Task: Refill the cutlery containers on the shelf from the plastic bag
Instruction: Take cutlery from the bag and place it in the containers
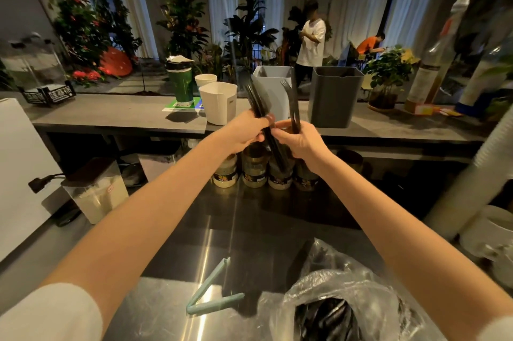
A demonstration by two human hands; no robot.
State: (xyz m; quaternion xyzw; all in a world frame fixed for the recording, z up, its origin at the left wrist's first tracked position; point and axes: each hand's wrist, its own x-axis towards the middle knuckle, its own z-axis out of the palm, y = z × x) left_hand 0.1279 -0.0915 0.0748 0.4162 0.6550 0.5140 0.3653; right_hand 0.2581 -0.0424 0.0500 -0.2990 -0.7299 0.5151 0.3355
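My left hand [244, 131] grips a bundle of black cutlery [256, 103] that slants up toward the light grey container [270, 82] on the shelf. My right hand [298, 140] holds a black fork [291, 99] upright, tines up, just in front of the gap between that container and the dark grey container [334, 96]. The two hands touch at the fingertips. A white container [218, 103] stands left of the grey one. The clear plastic bag [352, 301] with more black cutlery lies open on the steel counter, bottom right.
A teal bag clip [211, 293] lies open on the counter. Several jars [254, 171] stand under the shelf [111, 115]. A green cup [181, 82], paper cups, bottles at right and a cup stack [472, 163] crowd the edges. Two people stand far behind.
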